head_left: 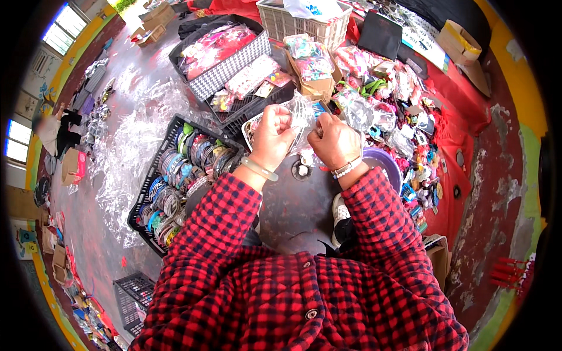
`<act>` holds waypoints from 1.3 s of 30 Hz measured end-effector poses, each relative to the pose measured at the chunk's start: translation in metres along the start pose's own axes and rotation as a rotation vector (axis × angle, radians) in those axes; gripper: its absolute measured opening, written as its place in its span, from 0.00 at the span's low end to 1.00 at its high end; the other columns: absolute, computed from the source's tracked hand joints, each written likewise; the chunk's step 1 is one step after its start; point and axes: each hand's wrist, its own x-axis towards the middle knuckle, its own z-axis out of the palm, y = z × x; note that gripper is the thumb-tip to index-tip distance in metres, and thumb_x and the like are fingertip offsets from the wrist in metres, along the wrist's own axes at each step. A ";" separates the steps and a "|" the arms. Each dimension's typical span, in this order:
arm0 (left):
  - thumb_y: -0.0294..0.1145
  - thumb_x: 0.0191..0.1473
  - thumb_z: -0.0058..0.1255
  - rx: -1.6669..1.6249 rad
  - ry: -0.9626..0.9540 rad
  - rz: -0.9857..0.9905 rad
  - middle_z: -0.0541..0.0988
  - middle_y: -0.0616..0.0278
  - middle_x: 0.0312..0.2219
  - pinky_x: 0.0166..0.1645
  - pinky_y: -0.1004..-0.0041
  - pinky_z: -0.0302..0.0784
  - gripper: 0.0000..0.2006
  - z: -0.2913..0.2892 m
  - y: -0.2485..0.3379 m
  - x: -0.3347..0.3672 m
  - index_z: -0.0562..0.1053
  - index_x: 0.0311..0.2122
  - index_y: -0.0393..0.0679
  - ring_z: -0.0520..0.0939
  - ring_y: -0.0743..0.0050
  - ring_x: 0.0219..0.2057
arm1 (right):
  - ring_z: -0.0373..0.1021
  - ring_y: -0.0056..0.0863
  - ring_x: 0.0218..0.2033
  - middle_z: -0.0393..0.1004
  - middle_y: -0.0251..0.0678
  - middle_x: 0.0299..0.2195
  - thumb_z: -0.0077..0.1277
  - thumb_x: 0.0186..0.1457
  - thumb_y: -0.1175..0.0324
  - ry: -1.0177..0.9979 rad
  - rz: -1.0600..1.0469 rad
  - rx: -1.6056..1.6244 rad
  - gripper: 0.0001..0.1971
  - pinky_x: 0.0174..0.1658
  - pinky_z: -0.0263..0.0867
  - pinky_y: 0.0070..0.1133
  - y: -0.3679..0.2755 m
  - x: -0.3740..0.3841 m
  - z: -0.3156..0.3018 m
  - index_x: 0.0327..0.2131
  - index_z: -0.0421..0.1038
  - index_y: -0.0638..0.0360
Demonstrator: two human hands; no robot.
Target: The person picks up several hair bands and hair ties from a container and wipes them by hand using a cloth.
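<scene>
In front of my chest, a crumpled clear plastic bag (301, 120) with pale, curved shapes showing in it hangs between my hands. My left hand (273, 136) is closed on the bag's left side, thumb toward the middle. At its other side my right hand (336, 141) has its fingers curled in a pinch; what they hold is hidden. Behind the hands, a white-rimmed basket (250, 130) is partly covered, and a small blue piece (319, 109) shows by the right knuckles.
On the left stands a black crate (143, 196) full of headbands. A patterned bin (234, 67) of packaged goods sits farther off. Loose wrappers (126, 152) cover the floor. At right are a purple basin (383, 164) and heaped accessories (410, 126) on red cloth. Another person (55, 131) is at far left.
</scene>
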 end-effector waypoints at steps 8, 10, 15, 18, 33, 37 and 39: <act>0.18 0.42 0.51 0.238 -0.225 -0.074 0.71 0.65 0.28 0.35 0.82 0.68 0.18 0.002 -0.002 -0.006 0.61 0.39 0.39 0.71 0.84 0.29 | 0.68 0.39 0.21 0.68 0.38 0.20 0.49 0.41 0.67 0.087 -0.274 -0.109 0.06 0.23 0.64 0.30 0.007 -0.003 0.001 0.21 0.64 0.57; 0.20 0.42 0.53 0.316 -0.250 -0.068 0.71 0.63 0.28 0.33 0.81 0.68 0.18 0.003 0.003 -0.007 0.61 0.39 0.37 0.71 0.84 0.27 | 0.68 0.39 0.20 0.68 0.38 0.19 0.49 0.42 0.67 0.135 -0.261 -0.100 0.07 0.22 0.64 0.30 0.010 -0.003 0.005 0.20 0.64 0.57; 0.28 0.44 0.53 0.436 -0.293 -0.151 0.73 0.62 0.24 0.28 0.78 0.68 0.12 -0.002 -0.007 -0.011 0.66 0.35 0.37 0.72 0.80 0.23 | 0.68 0.42 0.19 0.68 0.41 0.17 0.47 0.43 0.66 0.210 -0.075 -0.077 0.07 0.22 0.63 0.33 0.008 0.001 -0.002 0.19 0.64 0.57; 0.30 0.45 0.53 0.382 -0.350 -0.265 0.73 0.63 0.22 0.29 0.78 0.68 0.09 0.001 -0.008 -0.014 0.68 0.29 0.37 0.72 0.80 0.23 | 0.68 0.44 0.19 0.70 0.44 0.19 0.45 0.46 0.65 0.196 0.017 -0.038 0.08 0.22 0.62 0.33 0.012 0.002 0.001 0.20 0.67 0.58; 0.28 0.48 0.51 -0.211 -0.130 -0.259 0.73 0.66 0.32 0.37 0.80 0.70 0.13 0.000 0.000 -0.004 0.68 0.39 0.37 0.73 0.84 0.32 | 0.65 0.14 0.22 0.73 0.30 0.21 0.46 0.46 0.66 -0.231 0.408 1.138 0.11 0.26 0.61 0.16 0.027 0.004 0.019 0.27 0.74 0.64; 0.26 0.48 0.49 -0.310 -0.086 -0.315 0.74 0.65 0.25 0.33 0.80 0.72 0.09 -0.006 0.001 0.000 0.69 0.36 0.37 0.74 0.81 0.27 | 0.67 0.18 0.24 0.74 0.33 0.25 0.47 0.47 0.69 -0.015 0.496 1.312 0.10 0.29 0.62 0.16 0.029 0.009 0.019 0.26 0.74 0.66; 0.26 0.48 0.48 -0.323 -0.049 -0.309 0.73 0.65 0.25 0.32 0.80 0.72 0.08 -0.006 0.004 0.000 0.68 0.35 0.37 0.75 0.81 0.26 | 0.68 0.20 0.26 0.74 0.36 0.26 0.46 0.49 0.69 -0.055 0.603 1.407 0.10 0.31 0.63 0.17 0.029 0.009 0.015 0.26 0.73 0.67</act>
